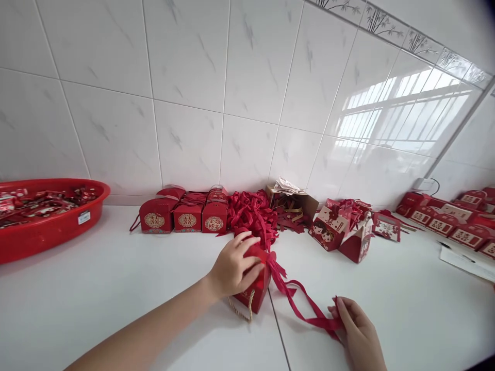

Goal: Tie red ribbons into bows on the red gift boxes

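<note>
A small red gift box (261, 294) with a twisted rope handle (247, 310) stands on the white table in front of me. My left hand (236, 265) is closed over its top and hides much of it. From the box's upper right, a dark red ribbon (296, 304) with a bow-like gather runs down to the right. Its far end is pinched between the thumb and fingers of my right hand (358, 330), which is lower right of the box. Behind the box lies a heap of red ribbons (253, 214).
At far left stands a red plastic basin (69, 239) with small wrapped items. Red boxes (188, 214) line the tiled wall. An open carton (309, 203) holds red scraps. Printed boxes (328, 229) stand right of it, and more red boxes (443, 224) are at far right near a pen and paper (467, 263).
</note>
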Tool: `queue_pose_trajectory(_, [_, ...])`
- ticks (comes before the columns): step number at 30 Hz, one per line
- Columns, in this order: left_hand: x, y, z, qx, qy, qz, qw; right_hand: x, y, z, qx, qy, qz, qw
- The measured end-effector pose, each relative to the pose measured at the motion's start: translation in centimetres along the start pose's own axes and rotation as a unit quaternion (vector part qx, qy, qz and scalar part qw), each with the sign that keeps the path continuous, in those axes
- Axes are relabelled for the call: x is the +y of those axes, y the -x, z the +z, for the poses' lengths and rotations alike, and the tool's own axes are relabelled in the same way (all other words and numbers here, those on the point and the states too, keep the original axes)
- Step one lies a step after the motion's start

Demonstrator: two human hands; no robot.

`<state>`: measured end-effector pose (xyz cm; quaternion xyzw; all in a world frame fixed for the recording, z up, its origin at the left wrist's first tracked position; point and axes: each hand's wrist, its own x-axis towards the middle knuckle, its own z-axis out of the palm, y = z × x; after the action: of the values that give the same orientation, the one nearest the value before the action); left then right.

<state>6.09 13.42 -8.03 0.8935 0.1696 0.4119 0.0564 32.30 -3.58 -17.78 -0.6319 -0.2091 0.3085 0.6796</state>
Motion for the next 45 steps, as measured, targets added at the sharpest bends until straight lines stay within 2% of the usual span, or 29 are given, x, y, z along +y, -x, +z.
queue_pose_trajectory(2, [-0.3,0.5,0.2,0.004,-0.097,0.1,0.99,0.1,-0.2,0.0,-0.006,0.005,-0.001,1.0])
queue_pose_trajectory(3, [-0.4,0.7,0.3,0.014,-0.135,0.13,0.982,0.1,-0.2,0.0,-0.007,0.008,-0.001,1.0])
queue_pose_trajectory(6, [-0.4,1.5,1.0,0.077,-0.153,0.117,0.978,0.0,-0.2,0.1,-0.003,0.01,-0.009,1.0])
queue_pose_trajectory(8, [-0.1,1.9,1.6,0.134,-0.1,0.052,0.984,-0.5,0.1,0.2,-0.009,0.009,-0.014,1.0])
queue_pose_trajectory(10, [0.4,1.9,2.1,0.183,0.011,-0.071,0.98,-1.1,0.7,0.4,-0.024,0.004,-0.012,1.0])
queue_pose_trajectory(11, [0.6,1.8,2.3,0.196,0.083,-0.152,0.965,-1.4,1.0,0.5,-0.03,0.001,-0.009,1.0])
queue_pose_trajectory(13, [1.0,1.4,2.5,0.192,0.211,-0.295,0.912,-2.0,1.6,0.8,-0.036,-0.006,-0.006,0.999])
queue_pose_trajectory(15, [1.2,0.7,2.5,0.17,0.28,-0.372,0.869,-2.4,2.1,1.0,-0.046,-0.006,-0.007,0.999])
queue_pose_trajectory(19, [1.5,-0.4,2.3,0.15,0.315,-0.39,0.852,-2.9,2.6,1.0,-0.082,0.002,-0.008,0.997])
queue_pose_trajectory(22, [1.8,-0.7,2.1,0.145,0.336,-0.391,0.845,-3.4,2.5,0.9,-0.086,0.005,-0.009,0.996])
queue_pose_trajectory(26, [1.8,-1.0,1.4,0.142,0.363,-0.423,0.818,-5.2,2.3,1.5,-0.103,0.034,-0.064,0.992])
queue_pose_trajectory(31, [1.2,-1.1,0.6,0.122,0.39,-0.459,0.789,-9.3,2.3,4.7,-0.176,0.056,-0.145,0.972])
queue_pose_trajectory(36, [0.5,-0.4,0.6,0.112,0.412,-0.418,0.802,-12.0,1.3,9.8,-0.204,0.063,-0.23,0.949])
queue_pose_trajectory(40, [0.2,-0.1,0.8,0.107,0.438,-0.417,0.79,-11.4,1.0,13.4,-0.246,0.085,-0.261,0.93])
queue_pose_trajectory(45, [1.3,0.2,1.6,0.075,0.495,-0.466,0.73,-9.4,1.3,15.4,-0.283,0.106,-0.28,0.911])
